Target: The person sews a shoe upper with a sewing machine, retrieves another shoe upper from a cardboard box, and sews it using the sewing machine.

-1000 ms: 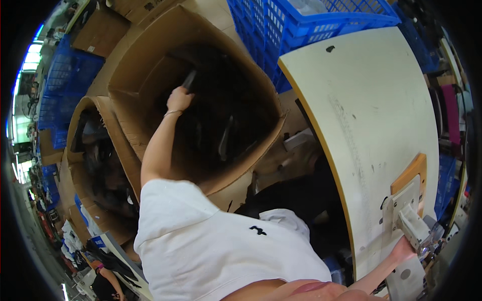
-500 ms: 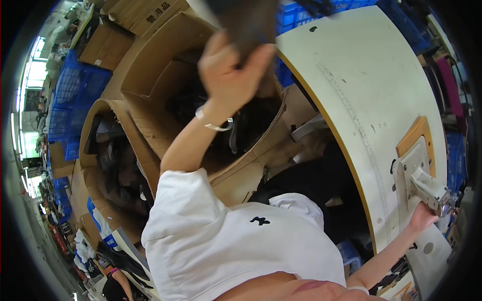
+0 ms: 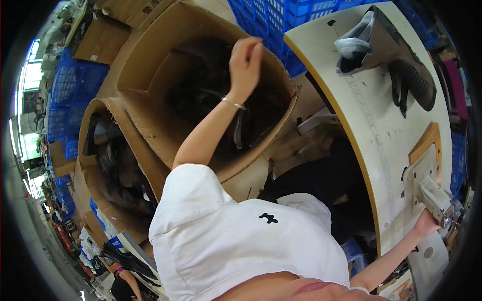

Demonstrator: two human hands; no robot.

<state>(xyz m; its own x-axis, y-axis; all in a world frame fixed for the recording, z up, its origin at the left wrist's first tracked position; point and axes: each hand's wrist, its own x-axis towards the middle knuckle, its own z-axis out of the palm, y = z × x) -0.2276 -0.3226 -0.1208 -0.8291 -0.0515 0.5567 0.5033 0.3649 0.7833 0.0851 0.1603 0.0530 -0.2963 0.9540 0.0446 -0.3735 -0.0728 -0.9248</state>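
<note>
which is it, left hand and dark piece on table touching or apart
Apart: head view shows the table edge between left hand and dark piece.

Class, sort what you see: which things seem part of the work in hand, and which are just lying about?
Likely in the work:
- dark piece with pale lining, on the white table
- large open carton, below the left hand
- metal fitting, at the right hand

Apparently lying about:
- blue crates
- closed carton
</note>
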